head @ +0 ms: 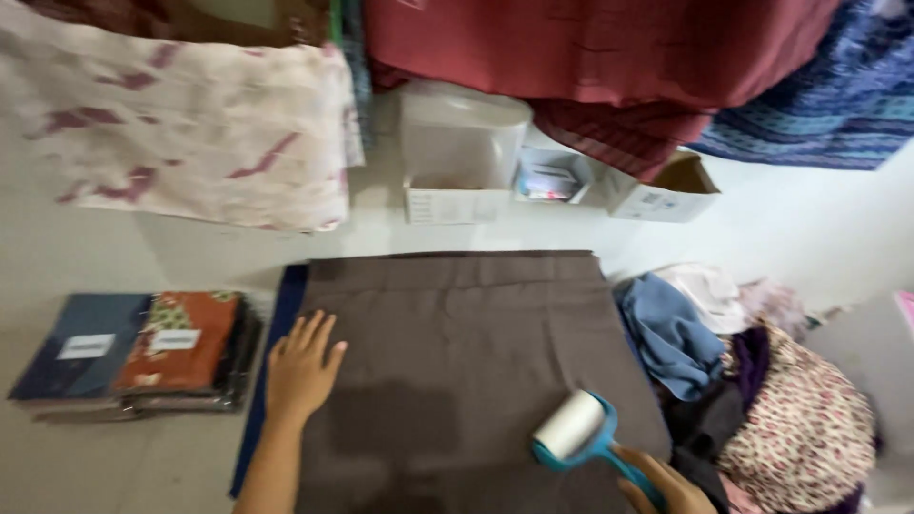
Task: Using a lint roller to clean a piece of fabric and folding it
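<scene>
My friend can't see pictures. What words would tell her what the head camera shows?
A person's right hand holds a blue-handled lint roller on a flat brown cloth, while the left hand lies flat on the cloth's left edge. Folded packaged fabrics sit to the left, a heap of clothes to the right, and boxes behind.

Your left hand [302,369] is lying flat on the folded cloth [476,362], near its left edge. Right of it, your right hand [662,485] is gripping the lint roller [571,430], resting on the same cloth. Packaged fabrics [143,350] are sitting left of your left hand; a clothes heap [752,381] is piling up beyond your right.
</scene>
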